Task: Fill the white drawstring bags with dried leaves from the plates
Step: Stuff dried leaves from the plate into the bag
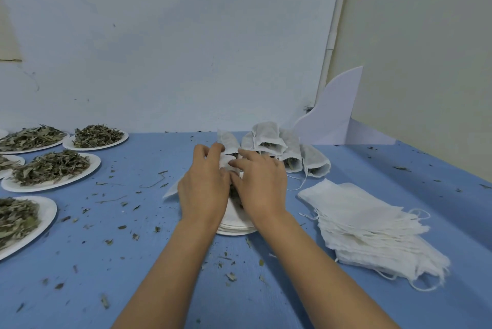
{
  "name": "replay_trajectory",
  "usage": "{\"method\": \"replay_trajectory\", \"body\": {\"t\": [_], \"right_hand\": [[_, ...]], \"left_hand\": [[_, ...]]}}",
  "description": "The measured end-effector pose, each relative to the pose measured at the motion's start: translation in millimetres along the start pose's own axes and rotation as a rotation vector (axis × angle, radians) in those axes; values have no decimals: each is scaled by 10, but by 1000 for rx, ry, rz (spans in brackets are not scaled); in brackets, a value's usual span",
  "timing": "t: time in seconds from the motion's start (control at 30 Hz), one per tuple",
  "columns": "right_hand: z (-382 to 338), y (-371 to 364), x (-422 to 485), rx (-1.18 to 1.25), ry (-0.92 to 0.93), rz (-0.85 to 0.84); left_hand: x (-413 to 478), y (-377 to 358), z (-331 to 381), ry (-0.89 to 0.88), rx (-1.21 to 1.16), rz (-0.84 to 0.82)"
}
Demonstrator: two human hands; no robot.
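My left hand point(203, 185) pinched one lip of a white drawstring bag point(226, 161), fingers curled onto the cloth. My right hand point(259, 185) curled in at the same mouth and, as far as I could tell, pinched the other lip. Both hovered over a stack of paper plates point(234, 230) near the middle of the bench point(133, 262), with a few dried leaves point(235, 195) dark between my palms. To do this well, I judged the mouth had to be kept wide and low over the plate, so that the brittle leaves went in by small pushes and not over the rim. Filled bags point(279, 147) lay heaped just beyond my fingers toward the far edge, and the empty bags point(372, 225) lay stacked toward the right edge, well apart from them. Heaped plates of leaves point(53, 169) ran along the left edge. Leaf crumbs point(230, 276) littered the blue surface. Behind it rose a pale scuffed wall point(159, 49), and a white card point(335, 116) stood at the far right corner.
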State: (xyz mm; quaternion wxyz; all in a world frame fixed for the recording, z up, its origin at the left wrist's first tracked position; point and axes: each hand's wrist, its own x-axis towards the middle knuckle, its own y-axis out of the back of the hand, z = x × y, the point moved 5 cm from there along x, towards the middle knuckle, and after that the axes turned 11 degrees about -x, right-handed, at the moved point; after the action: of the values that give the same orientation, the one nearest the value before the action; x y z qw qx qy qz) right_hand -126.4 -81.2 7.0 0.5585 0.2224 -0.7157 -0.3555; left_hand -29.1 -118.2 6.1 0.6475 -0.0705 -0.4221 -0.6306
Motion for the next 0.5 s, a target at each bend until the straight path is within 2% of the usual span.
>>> {"method": "replay_trajectory", "body": {"t": [0.07, 0.13, 0.2, 0.27, 0.33, 0.4, 0.5], "right_hand": [[-26, -39, 20, 8, 31, -28], [1, -66, 41, 225, -1, -83], [110, -19, 62, 574, -134, -99], [267, 51, 89, 725, -310, -74], [366, 60, 112, 608, -394, -175], [369, 0, 100, 475, -401, -369], [282, -149, 7, 425, -377, -588]], "left_hand": [[6, -26, -32, 20, -22, -20], [24, 10, -73, 50, -134, 23], [60, 89, -139, 102, -222, 118], [98, 166, -217, 179, -301, 214], [106, 216, -253, 221, -377, 292], [99, 227, -247, 228, -442, 335], [86, 177, -255, 262, -564, 337]]}}
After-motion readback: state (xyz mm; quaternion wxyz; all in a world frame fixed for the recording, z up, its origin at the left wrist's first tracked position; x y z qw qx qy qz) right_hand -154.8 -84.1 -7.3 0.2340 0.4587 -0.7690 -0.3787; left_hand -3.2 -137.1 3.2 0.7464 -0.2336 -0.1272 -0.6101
